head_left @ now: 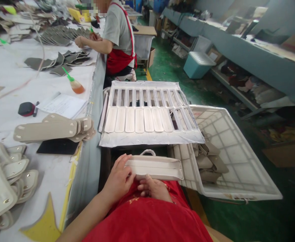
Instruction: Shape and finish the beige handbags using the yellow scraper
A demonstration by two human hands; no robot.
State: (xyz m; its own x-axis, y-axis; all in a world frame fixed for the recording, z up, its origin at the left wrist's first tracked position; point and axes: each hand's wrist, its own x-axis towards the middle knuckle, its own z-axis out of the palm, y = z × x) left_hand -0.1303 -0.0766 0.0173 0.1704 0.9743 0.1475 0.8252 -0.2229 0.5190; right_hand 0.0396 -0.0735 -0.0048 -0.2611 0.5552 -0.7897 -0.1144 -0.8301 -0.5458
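Over my lap I hold a long cream leather-like bag piece [157, 166] with upturned edges and a line along its middle. My left hand [120, 176] is closed round its left end, fingers over the far edge and thumb at the near edge. At the near long edge, the thumb of my right hand [156, 189] presses the piece, with the fingers curled beneath. A pale loop [148, 152] shows just behind the piece. Beyond it lies a white slotted rack [149, 138], with several cream rounded strips [139, 120] side by side in its near row.
A white crate [240, 195] with beige pieces [210, 164] stands at my right. On the left table are stacked beige straps [46, 130], a black phone [58, 147], papers [64, 105] and a glue bottle [77, 87]. A co-worker [119, 33] works farther along.
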